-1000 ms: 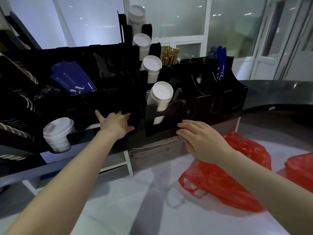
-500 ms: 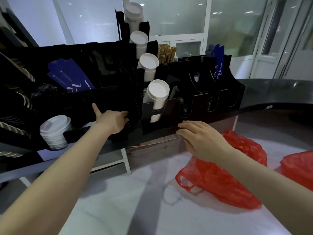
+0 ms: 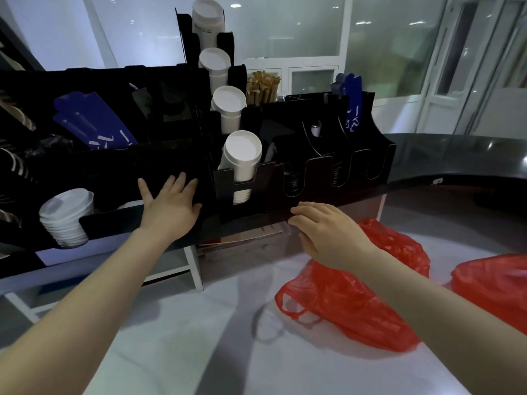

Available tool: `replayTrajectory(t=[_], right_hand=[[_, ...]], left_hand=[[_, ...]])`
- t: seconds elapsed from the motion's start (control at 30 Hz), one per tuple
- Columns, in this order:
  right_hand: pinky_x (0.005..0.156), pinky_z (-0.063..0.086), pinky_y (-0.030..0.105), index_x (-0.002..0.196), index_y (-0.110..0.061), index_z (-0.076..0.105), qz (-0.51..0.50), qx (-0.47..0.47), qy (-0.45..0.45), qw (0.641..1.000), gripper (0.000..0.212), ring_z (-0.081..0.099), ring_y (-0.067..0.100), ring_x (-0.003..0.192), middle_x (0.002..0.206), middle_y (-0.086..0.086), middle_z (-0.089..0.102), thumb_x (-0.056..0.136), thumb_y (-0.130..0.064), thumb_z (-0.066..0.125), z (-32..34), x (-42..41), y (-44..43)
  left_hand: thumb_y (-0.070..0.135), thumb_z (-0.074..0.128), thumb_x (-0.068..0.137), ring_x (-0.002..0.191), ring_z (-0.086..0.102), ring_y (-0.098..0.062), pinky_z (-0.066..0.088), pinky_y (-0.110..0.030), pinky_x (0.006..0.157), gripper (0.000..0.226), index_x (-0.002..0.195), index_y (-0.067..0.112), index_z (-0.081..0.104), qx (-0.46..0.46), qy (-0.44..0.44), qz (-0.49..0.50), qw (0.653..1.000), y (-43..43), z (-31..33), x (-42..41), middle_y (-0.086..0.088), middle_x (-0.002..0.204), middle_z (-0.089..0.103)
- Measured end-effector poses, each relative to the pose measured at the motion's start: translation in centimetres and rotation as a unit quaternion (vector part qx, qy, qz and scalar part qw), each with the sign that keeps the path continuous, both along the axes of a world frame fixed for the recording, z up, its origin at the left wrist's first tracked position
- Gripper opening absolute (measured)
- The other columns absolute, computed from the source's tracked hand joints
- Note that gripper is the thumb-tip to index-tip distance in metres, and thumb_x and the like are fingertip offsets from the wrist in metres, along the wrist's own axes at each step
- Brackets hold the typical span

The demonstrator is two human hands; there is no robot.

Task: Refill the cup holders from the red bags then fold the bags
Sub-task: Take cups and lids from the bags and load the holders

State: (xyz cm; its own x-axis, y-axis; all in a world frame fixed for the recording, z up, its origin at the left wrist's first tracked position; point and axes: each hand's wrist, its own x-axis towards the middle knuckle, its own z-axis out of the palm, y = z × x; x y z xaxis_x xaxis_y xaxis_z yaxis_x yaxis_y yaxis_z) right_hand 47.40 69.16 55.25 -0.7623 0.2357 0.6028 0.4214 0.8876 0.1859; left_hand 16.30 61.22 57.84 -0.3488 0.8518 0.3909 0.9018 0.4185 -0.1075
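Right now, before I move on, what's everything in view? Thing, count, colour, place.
cup holder: one, black, on the dark counter
cup stacks: four, white, stepped column in the holder's middle
lid stack: one, white, holder's lower left slot
flat packs: two bunches, blue, one at the left, one at the far right
stirrers: one bunch, brown, behind the cups
red bags: two, red, on the white surface, right side; the second is cut by the frame edge
left hand: flat against the holder's front
right hand: fingers resting at the counter's edge, above the nearer bag
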Motion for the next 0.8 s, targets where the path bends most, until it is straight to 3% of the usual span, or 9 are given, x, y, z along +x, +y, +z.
replayTrajectory(t=[0.23,0.47,0.67,0.8], right_hand=[[0.100,0.047,0.046,0.112,-0.007,0.068,0.040,-0.023,-0.028,0.999,0.032,0.056,0.031,0.121,0.122,0.012,0.065,0.080,-0.009,0.070,0.0,-0.1,3.7],[0.102,0.043,0.043,0.114,-0.007,0.067,0.106,-0.036,-0.036,0.993,0.028,0.054,0.031,0.123,0.122,0.011,0.064,0.086,-0.012,0.065,-0.5,-0.4,7.1],[0.096,0.048,0.044,0.110,-0.006,0.069,0.126,-0.080,0.016,0.989,0.029,0.058,0.031,0.117,0.117,0.010,0.066,0.081,-0.003,0.067,-0.5,0.9,10.4],[0.085,0.051,0.038,0.103,-0.006,0.070,0.105,-0.109,0.100,0.983,0.026,0.062,0.030,0.101,0.101,0.008,0.068,0.078,0.003,0.069,0.5,2.9,13.5]], left_hand=[[0.038,0.047,0.094,0.146,0.009,-0.025,0.000,-0.050,0.115,0.066,0.151,0.019,0.018,0.032,0.009,0.024,0.999,-1.6,-1.1,2.6,-0.009,0.159,0.015],[0.035,0.050,0.094,0.145,0.015,-0.028,0.009,-0.046,0.116,0.066,0.150,0.015,0.022,0.039,-0.001,0.044,0.998,-3.3,-2.4,7.4,-0.012,0.157,0.020],[0.016,0.058,0.090,0.131,0.044,-0.031,0.026,-0.044,0.112,0.045,0.133,0.005,0.053,0.092,-0.025,-0.019,0.995,-2.9,-4.2,13.5,-0.014,0.140,0.050],[0.024,0.039,0.088,0.117,0.059,-0.029,0.037,-0.045,0.104,0.045,0.120,0.005,0.064,0.114,-0.002,-0.080,0.990,-0.5,-3.8,16.9,-0.013,0.124,0.063]])
